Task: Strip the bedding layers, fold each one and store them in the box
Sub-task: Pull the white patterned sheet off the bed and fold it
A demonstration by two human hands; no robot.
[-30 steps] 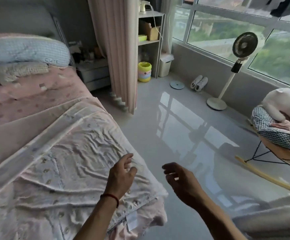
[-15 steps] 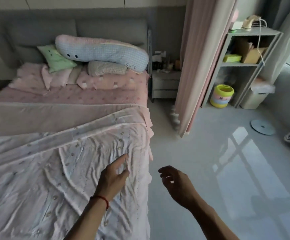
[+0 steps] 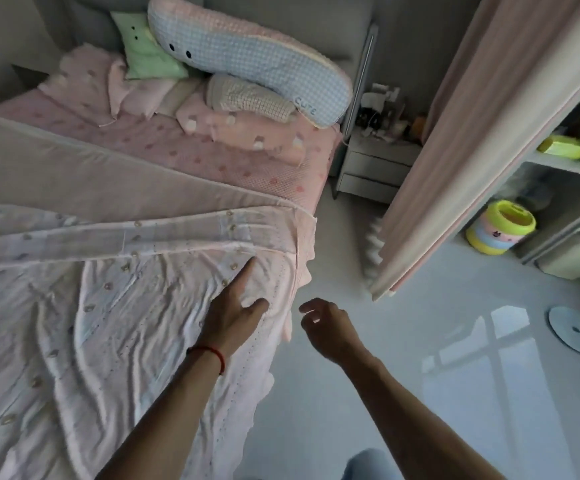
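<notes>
A pale pink quilt (image 3: pixel 91 323) with small printed spots lies rumpled over the near part of the bed, its top edge folded back. Beneath it show a grey-beige layer (image 3: pixel 56 168) and a pink dotted sheet (image 3: pixel 212 150). My left hand (image 3: pixel 236 310) reaches over the quilt near its right edge, fingers straight, index finger pointing toward the folded corner. Beside the bed, over the floor, my right hand (image 3: pixel 326 323) hovers with loosely curled fingers and holds nothing. No box is in view.
Several pillows, a long blue checked bolster (image 3: pixel 254 60) among them, are piled at the headboard. A grey nightstand (image 3: pixel 371 168) stands right of the bed, then a pink curtain (image 3: pixel 472 133) and a shelf unit with a yellow tub (image 3: pixel 503 226). A round disc (image 3: pixel 574 329) lies on the floor.
The view swung from the window and fan to the bed head and drew closer. My left hand stretched further along the quilt toward the folded corner; my right hand stays alongside, holding nothing.
</notes>
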